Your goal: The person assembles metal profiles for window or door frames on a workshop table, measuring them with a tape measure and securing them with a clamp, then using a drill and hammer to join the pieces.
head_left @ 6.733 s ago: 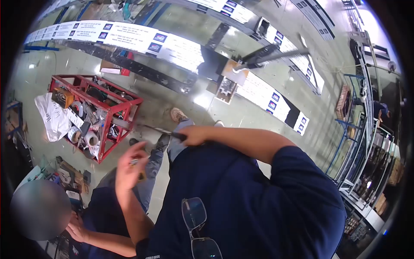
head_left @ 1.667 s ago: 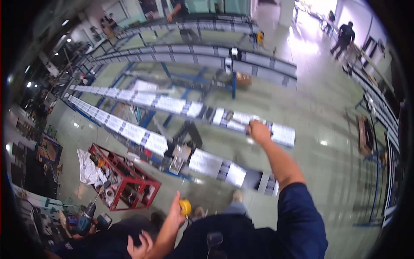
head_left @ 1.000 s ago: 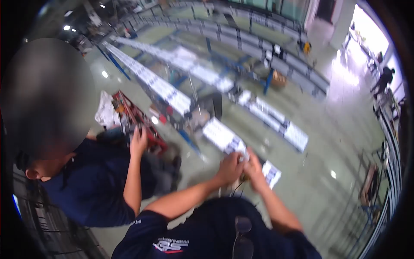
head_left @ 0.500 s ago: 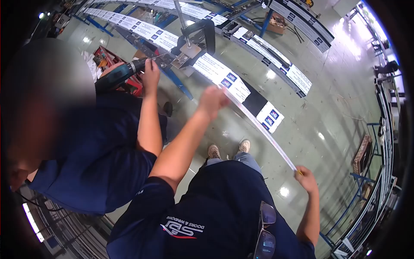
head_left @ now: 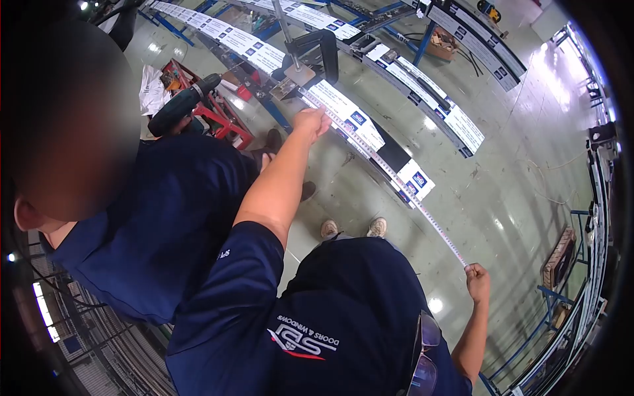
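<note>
A tape measure blade (head_left: 396, 181) is stretched taut between my two hands. My left hand (head_left: 312, 121) pinches one end against a long aluminium profile (head_left: 343, 105) wrapped in white labelled film, just below a black clamp (head_left: 319, 47). Out to the lower right, my right hand (head_left: 477, 280) is closed on the other end, above the floor. The blade runs diagonally alongside the profile's near end (head_left: 415, 179). My shoes (head_left: 350, 228) show below it.
A co-worker in a navy shirt (head_left: 152, 218) stands close on my left, holding a cordless drill (head_left: 181, 105). Behind is a red cart (head_left: 221, 119) of tools. More long profiles (head_left: 456, 122) lie on blue stands across the glossy floor. Racks (head_left: 581, 264) line the right side.
My left hand has slid up the profile toward the clamp and the tape now spans further. The co-worker's drill has pulled back from the clamp to the left.
</note>
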`<state>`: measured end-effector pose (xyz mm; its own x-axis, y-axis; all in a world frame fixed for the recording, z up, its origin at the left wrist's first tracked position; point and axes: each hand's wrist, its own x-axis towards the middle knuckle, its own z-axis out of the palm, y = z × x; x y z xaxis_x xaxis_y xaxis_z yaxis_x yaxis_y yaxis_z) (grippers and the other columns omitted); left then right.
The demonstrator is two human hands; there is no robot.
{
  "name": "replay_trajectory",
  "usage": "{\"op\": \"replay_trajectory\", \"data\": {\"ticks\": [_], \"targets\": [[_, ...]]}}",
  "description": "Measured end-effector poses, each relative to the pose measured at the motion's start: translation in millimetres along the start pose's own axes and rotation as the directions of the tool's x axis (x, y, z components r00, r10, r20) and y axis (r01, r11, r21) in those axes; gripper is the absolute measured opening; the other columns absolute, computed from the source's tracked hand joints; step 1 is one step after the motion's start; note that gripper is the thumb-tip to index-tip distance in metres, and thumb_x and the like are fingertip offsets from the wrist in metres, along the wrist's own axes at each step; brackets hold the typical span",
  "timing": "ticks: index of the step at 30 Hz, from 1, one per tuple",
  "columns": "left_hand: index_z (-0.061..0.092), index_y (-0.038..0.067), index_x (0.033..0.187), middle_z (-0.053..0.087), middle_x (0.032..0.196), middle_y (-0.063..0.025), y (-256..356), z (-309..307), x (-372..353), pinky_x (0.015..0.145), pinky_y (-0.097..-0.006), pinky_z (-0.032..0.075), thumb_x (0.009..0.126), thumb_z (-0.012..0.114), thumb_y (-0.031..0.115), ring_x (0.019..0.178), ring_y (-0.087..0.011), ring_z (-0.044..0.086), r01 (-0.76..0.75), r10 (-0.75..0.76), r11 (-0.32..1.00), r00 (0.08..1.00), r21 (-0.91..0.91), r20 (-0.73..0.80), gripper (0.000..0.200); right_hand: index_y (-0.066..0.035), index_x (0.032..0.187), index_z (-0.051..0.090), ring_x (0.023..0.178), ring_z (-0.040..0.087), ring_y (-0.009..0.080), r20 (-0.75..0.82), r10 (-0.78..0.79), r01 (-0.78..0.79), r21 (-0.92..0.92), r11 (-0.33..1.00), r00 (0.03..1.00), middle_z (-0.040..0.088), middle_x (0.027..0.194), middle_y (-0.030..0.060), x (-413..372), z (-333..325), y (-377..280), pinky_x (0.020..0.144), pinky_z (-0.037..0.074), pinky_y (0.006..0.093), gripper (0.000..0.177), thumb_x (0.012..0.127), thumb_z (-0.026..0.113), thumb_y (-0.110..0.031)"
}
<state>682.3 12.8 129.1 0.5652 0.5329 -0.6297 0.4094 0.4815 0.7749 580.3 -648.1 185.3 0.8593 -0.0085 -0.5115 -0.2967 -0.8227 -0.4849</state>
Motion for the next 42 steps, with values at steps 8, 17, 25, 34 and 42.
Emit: {"op": "replay_trajectory", "data": {"ticks": [8,17,25,34,42], "targets": [[0.063,0.008,0.098,0.067,0.081,-0.0018,3.0,-3.2,8.3,0.051,-0.0239,0.053,0.098,0.066,0.028,0.065,-0.0099,0.066,0.019,-0.026,0.980,0.999,0.200,0.032,0.021,-0.001,0.084,0.064,0.063,0.044,0.0087,-0.053,-0.069,0.067,-0.041,0.997,0.996,0.046,0.064,-0.0014,9.6,3.5,-3.8,0.060,0.040,0.0281,0.017,0.093,0.065,-0.015],[0.064,0.003,0.084,0.066,0.076,-0.0096,-11.6,-22.5,57.4,0.052,-0.0329,0.053,0.100,0.061,0.033,0.059,-0.0183,0.062,-0.137,0.081,0.910,0.984,0.392,0.156,0.034,0.002,0.081,0.052,0.066,0.048,0.0349,-0.090,-0.200,0.177,-0.217,0.960,0.976,0.056,0.077,0.0236,14.3,20.9,6.9,0.065,0.043,0.0444,0.032,0.093,0.061,-0.027],[0.062,0.004,0.090,0.066,0.078,-0.0058,3.0,-12.1,40.3,0.052,-0.0266,0.056,0.099,0.065,0.023,0.063,-0.0145,0.065,-0.008,-0.002,0.967,0.999,0.256,0.037,0.022,-0.006,0.090,0.064,0.068,0.056,0.0279,-0.122,-0.065,0.055,-0.082,0.995,0.990,0.061,0.074,0.0137,1.2,20.0,-1.3,0.066,0.047,0.0395,0.022,0.093,0.065,-0.028],[0.062,0.008,0.087,0.065,0.077,-0.0004,5.5,-6.0,26.6,0.060,-0.0238,0.057,0.098,0.066,0.029,0.068,-0.0118,0.065,-0.007,0.014,0.953,1.000,0.304,-0.020,0.024,-0.009,0.093,0.066,0.074,0.060,0.0286,-0.125,0.021,-0.035,-0.110,0.993,0.992,0.064,0.077,0.0109,2.5,26.2,-2.7,0.069,0.048,0.0401,0.022,0.094,0.064,-0.031],[0.062,0.008,0.087,0.065,0.077,-0.0007,3.9,-3.4,25.9,0.060,-0.0238,0.057,0.098,0.066,0.029,0.068,-0.0117,0.065,-0.020,0.036,0.954,0.998,0.300,-0.047,0.024,-0.010,0.095,0.066,0.077,0.062,0.0300,-0.132,0.022,-0.039,-0.127,0.991,0.991,0.065,0.081,0.0119,3.4,27.9,-4.8,0.071,0.049,0.0408,0.022,0.094,0.064,-0.032]]}}
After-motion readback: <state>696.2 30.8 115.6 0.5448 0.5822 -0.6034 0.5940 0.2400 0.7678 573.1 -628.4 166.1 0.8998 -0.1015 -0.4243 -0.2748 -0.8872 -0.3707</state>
